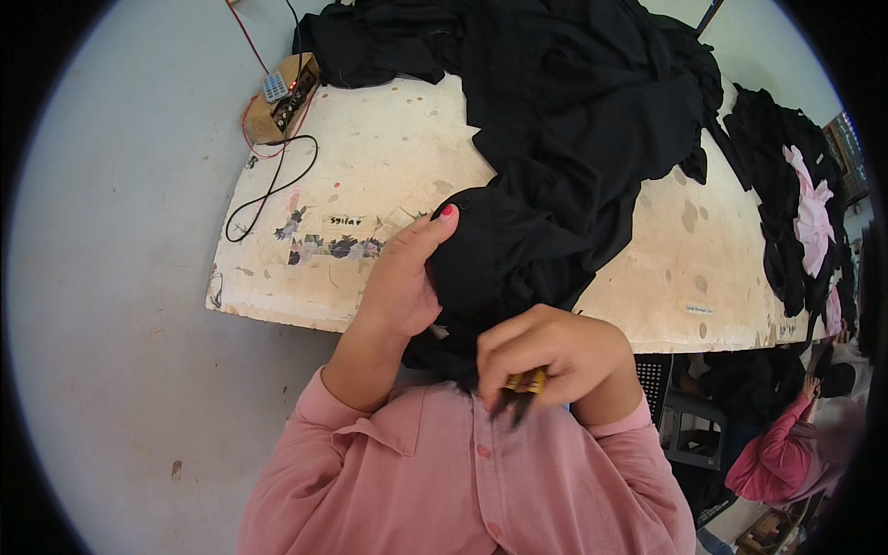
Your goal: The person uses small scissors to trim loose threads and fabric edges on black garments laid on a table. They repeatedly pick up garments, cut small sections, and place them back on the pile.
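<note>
Black cloth (569,132) lies in a large heap across the pale wooden table (652,291) and hangs over its near edge. My left hand (406,274) grips a rounded edge of this cloth, thumb on top, its fingers hidden behind the fabric. Close to my chest, my right hand (555,354) is closed around small thread snips (520,395) with yellow handles, their dark blades blurred and pointing down towards my shirt. The right hand is beside the lower part of the cloth; whether it touches the fabric is unclear.
At the table's far left is an open brown box (263,121) with electronics, a small keypad remote (275,87) and a looped black cable (257,201). More black garments (770,152) and a pink piece (812,215) lie at right. A person in pink (777,458) sits at lower right, near a grey stool (694,430).
</note>
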The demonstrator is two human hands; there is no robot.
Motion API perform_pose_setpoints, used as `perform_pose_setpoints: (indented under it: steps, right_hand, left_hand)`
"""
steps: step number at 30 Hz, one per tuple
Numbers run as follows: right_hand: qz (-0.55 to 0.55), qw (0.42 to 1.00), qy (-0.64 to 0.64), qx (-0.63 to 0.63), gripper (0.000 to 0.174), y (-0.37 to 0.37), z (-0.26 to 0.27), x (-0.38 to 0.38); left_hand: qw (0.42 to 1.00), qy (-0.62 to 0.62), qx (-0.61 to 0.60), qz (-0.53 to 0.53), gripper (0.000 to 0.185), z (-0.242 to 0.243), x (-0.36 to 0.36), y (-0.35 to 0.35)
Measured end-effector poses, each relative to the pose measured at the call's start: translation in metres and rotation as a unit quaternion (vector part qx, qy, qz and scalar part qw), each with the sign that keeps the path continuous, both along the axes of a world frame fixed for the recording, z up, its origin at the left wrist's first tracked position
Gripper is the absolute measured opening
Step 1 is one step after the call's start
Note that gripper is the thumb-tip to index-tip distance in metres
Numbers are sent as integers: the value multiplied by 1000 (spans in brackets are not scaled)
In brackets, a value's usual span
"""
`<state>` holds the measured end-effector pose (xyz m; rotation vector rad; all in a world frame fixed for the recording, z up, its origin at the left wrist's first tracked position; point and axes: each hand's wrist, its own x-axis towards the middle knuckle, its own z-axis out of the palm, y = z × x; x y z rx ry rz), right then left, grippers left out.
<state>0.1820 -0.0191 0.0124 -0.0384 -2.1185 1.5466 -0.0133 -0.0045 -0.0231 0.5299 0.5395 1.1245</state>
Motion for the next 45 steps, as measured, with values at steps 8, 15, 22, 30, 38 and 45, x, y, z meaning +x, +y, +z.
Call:
perform_pose_setpoints:
  steps: [8, 15, 22, 30, 38, 45]
  right_hand:
    - [-566, 786, 37, 244, 32, 15, -8, -17]
    - [-534, 772, -73, 337, 31, 3, -3, -18]
    - [-126, 985, -53, 106, 46, -9, 14, 12]
    - [-567, 690, -78, 444, 46, 17, -18, 5]
    - [-561, 670, -44, 485, 40, 15, -13, 0]
    - [-558, 660, -58, 499, 39, 16, -11, 0]
  left_hand:
    - [1000, -6, -1, -25, 33, -2, 3, -4]
    - [997, 70, 24, -5, 30, -4, 2, -4]
    - [1000, 16, 8, 22, 32, 0, 6, 0]
    - [1000, -28, 8, 0, 33, 2, 6, 1]
    - [1000, -4, 27, 5, 27, -1, 7, -2]
    - [1000, -3, 26, -1, 24, 0, 9, -2]
